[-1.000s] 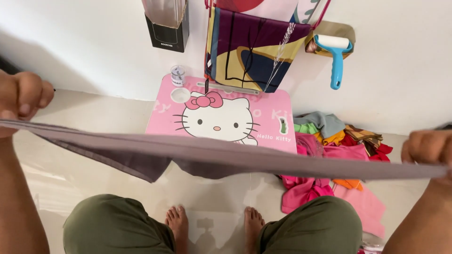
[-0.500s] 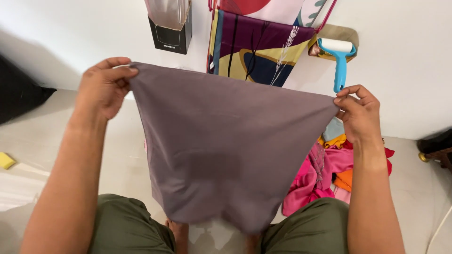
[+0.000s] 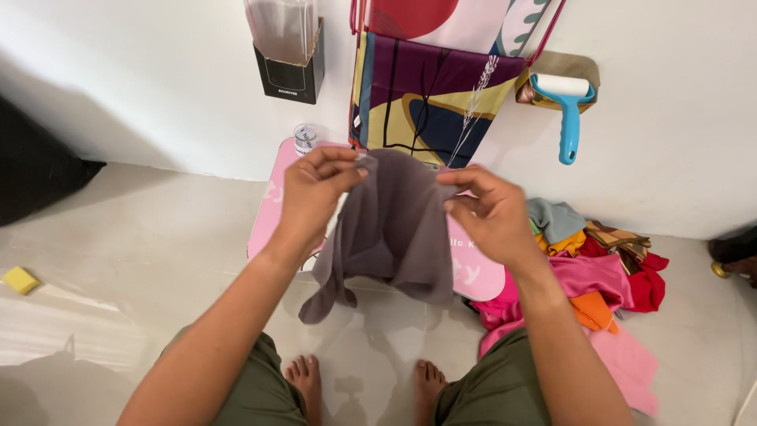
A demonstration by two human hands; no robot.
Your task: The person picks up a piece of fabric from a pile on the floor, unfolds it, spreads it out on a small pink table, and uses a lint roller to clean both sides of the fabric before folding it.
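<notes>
**Grey cloth held by its top edge alone**

Above the pink table point(image 3: 268, 229), the grey cloth point(image 3: 394, 229) hangs between pinching left hand point(image 3: 315, 189) and right hand point(image 3: 489, 213); its loose lower corner could likely slip out of line.

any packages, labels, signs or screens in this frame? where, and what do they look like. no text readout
Black box holder: on the wall, top left; rectangular, small pale label on its front, clear plastic sleeve sticking out of the top.
Small jar: on the far edge of the pink board, beyond the left hand; round, clear, white label band.
Pink board: on the floor behind the grey cloth; white printed lettering.
No screens or signs.
</notes>
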